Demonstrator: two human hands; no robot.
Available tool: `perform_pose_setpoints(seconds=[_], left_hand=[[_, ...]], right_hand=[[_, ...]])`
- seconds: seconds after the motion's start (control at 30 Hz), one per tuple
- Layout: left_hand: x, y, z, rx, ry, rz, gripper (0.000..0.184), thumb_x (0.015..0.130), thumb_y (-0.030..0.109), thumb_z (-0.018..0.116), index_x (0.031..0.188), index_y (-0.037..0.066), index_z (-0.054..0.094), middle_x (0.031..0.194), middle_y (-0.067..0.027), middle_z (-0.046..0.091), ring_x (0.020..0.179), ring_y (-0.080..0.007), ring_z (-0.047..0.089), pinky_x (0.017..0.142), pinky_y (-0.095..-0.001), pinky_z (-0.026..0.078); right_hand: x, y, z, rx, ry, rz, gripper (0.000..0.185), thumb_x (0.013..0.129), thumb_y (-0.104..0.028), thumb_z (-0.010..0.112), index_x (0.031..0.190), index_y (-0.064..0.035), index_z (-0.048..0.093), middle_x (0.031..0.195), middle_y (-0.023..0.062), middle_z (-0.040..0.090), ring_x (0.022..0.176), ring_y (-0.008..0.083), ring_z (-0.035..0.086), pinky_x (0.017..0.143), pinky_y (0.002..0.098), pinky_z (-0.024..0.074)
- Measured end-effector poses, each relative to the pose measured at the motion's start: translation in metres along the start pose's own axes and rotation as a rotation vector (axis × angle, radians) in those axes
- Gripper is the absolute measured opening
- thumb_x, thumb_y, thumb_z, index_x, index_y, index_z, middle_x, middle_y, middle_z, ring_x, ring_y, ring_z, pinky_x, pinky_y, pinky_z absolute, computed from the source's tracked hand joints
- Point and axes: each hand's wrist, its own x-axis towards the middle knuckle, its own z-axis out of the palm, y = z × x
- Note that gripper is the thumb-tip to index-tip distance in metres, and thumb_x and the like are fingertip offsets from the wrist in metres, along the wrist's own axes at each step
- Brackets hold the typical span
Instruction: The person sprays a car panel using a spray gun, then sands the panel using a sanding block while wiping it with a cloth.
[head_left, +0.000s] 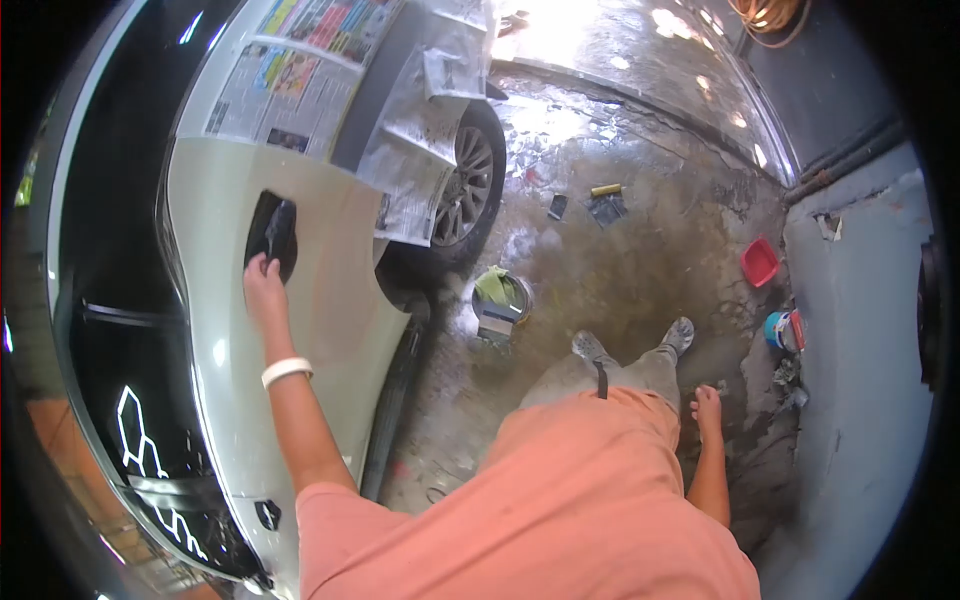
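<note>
My left hand [264, 284], with a pale band on its wrist, is at the lower end of the black door handle [283, 228] on the light-coloured car [330, 290]. Its fingers are bent against the handle area. Down at my right side hangs my right hand [706, 404], its fingers curled; whether something small lies between them is too small to tell. Newspaper sheets [300, 90] cover the car's panels above the handle and hang down beside the wheel [468, 185].
On the wet floor stands a bucket [503, 300] with a green cloth. Beyond are dark sheets [606, 208], a yellow roll [606, 190] and a red tray [759, 262]. A blue tin [778, 331] is by the right wall [860, 330]. A coiled hose [770, 15] hangs top right.
</note>
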Motion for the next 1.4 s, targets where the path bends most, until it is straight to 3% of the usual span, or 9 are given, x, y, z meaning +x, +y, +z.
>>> perform_pose_setpoints(seconds=[0.57, 0.67, 0.77, 0.9, 0.97, 1.1, 1.27, 1.33, 1.4], left_hand=[[-0.058, 0.041, 0.025, -0.343, 0.153, -0.105, 0.029, 0.085, 0.020, 0.062, 0.103, -0.001, 0.058, 0.098, -0.0198, 0.064, 0.095, -0.0331, 0.063, 0.085, -0.0442, 0.049], [-0.112, 0.112, 0.072, -0.863, -0.206, -0.357, 0.033, 0.088, 0.020, 0.064, 0.113, 0.000, 0.058, 0.098, -0.0112, 0.064, 0.090, -0.0239, 0.063, 0.081, -0.0382, 0.050], [-0.168, 0.262, 0.019, -1.343, -0.321, -0.426, 0.026, 0.091, 0.017, 0.063, 0.113, 0.005, 0.060, 0.094, -0.0054, 0.063, 0.082, -0.0144, 0.061, 0.071, -0.0297, 0.050], [-0.215, 0.413, -0.018, -1.937, -0.483, -0.231, 0.018, 0.091, 0.022, 0.066, 0.105, 0.012, 0.059, 0.096, -0.0027, 0.065, 0.089, -0.0152, 0.062, 0.079, -0.0298, 0.049], [-0.245, 0.468, -0.030, -2.154, -0.470, -0.154, 0.021, 0.096, 0.019, 0.060, 0.114, 0.009, 0.060, 0.103, -0.0023, 0.065, 0.093, -0.0145, 0.061, 0.085, -0.0313, 0.050], [-0.316, 0.553, -0.103, -2.276, -0.616, -0.222, 0.043, 0.102, 0.020, 0.048, 0.139, -0.002, 0.044, 0.139, -0.0137, 0.051, 0.131, -0.0227, 0.047, 0.111, -0.0340, 0.037], [-0.425, 0.603, -0.115, -2.119, -0.911, -0.345, 0.041, 0.100, 0.013, 0.055, 0.137, 0.000, 0.046, 0.134, -0.0106, 0.054, 0.122, -0.0168, 0.053, 0.102, -0.0285, 0.047], [-0.461, 0.609, -0.093, -2.263, -1.221, 0.208, 0.033, 0.099, 0.009, 0.055, 0.131, 0.000, 0.053, 0.122, -0.0103, 0.059, 0.109, -0.0158, 0.058, 0.094, -0.0261, 0.050], [-0.510, 0.629, -0.162, -2.031, -1.288, 0.089, 0.030, 0.098, 0.007, 0.053, 0.127, -0.002, 0.057, 0.124, -0.0122, 0.060, 0.114, -0.0163, 0.057, 0.094, -0.0260, 0.049]], right_hand=[[-0.009, 0.013, -0.099, -0.271, 0.002, -0.076, 0.032, 0.092, -0.024, 0.063, 0.114, -0.0016, 0.058, 0.085, 0.0049, 0.061, 0.062, 0.0124, 0.056, 0.045, 0.0270, 0.0404], [-0.009, -0.077, -0.034, -0.119, -0.321, -0.306, 0.031, 0.092, -0.022, 0.065, 0.113, 0.0004, 0.061, 0.087, 0.0040, 0.061, 0.069, 0.0101, 0.055, 0.059, 0.0260, 0.0454], [-0.100, -0.189, 0.038, -0.209, -0.744, -0.556, 0.058, 0.092, -0.031, 0.063, 0.137, 0.0030, 0.049, 0.134, 0.0177, 0.056, 0.125, 0.0246, 0.052, 0.104, 0.0354, 0.0417], [-0.234, -0.264, 0.062, 0.163, -1.337, -0.687, 0.066, 0.093, -0.015, 0.063, 0.147, -0.0026, 0.028, 0.138, 0.0138, 0.046, 0.122, 0.0223, 0.049, 0.105, 0.0399, 0.0412], [-0.256, -0.248, 0.064, 0.341, -0.973, -1.045, 0.072, 0.093, -0.018, 0.067, 0.149, -0.0015, 0.025, 0.136, 0.0095, 0.047, 0.123, 0.0150, 0.043, 0.108, 0.0349, 0.0361], [-0.276, -0.242, -0.018, 0.579, -0.810, -0.912, 0.069, 0.093, -0.017, 0.065, 0.149, -0.0024, 0.027, 0.129, 0.0080, 0.051, 0.120, 0.0140, 0.045, 0.102, 0.0324, 0.0389], [-0.277, -0.250, -0.102, 0.938, -0.549, -0.792, 0.061, 0.092, -0.021, 0.065, 0.142, -0.0031, 0.036, 0.121, 0.0043, 0.053, 0.111, 0.0111, 0.049, 0.097, 0.0279, 0.0411], [-0.278, -0.251, -0.144, 1.044, -0.462, -0.879, 0.044, 0.092, -0.023, 0.061, 0.129, -0.0031, 0.049, 0.116, 0.0040, 0.058, 0.107, 0.0127, 0.053, 0.095, 0.0293, 0.0430], [-0.285, -0.242, -0.177, 1.156, -0.370, -0.949, 0.032, 0.093, -0.025, 0.058, 0.115, -0.0030, 0.062, 0.111, 0.0037, 0.063, 0.104, 0.0143, 0.058, 0.093, 0.0308, 0.0449]])
